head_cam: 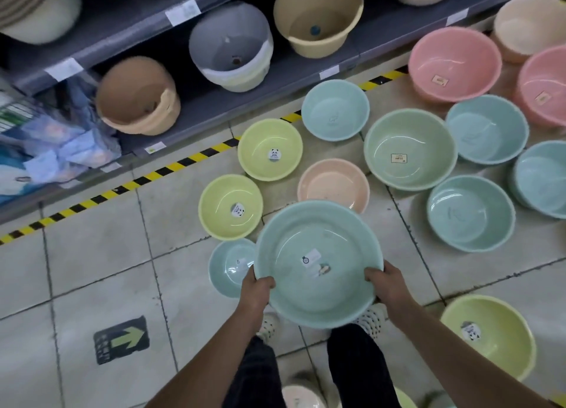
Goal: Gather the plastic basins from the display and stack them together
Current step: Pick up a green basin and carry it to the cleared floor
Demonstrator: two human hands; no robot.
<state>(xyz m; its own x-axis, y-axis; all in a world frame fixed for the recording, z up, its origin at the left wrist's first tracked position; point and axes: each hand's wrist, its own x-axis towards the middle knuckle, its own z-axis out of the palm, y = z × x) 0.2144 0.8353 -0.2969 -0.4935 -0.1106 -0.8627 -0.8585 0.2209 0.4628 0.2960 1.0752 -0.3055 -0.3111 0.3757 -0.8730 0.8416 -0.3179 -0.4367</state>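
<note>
Both my left hand (256, 288) and right hand (388, 285) grip the near rim of one teal basin (318, 248), held above the floor (92, 269); I judge the job barely begun, the other basins (410, 138) lying singly, none stacked

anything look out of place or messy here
Loose basins like the yellow-green basin and peach basin lie scattered on the floor, not stacked. The grey bucket lies tipped sideways on the shelf. Nothing looks spilled. Left hand and right hand grip the teal basin.
</note>
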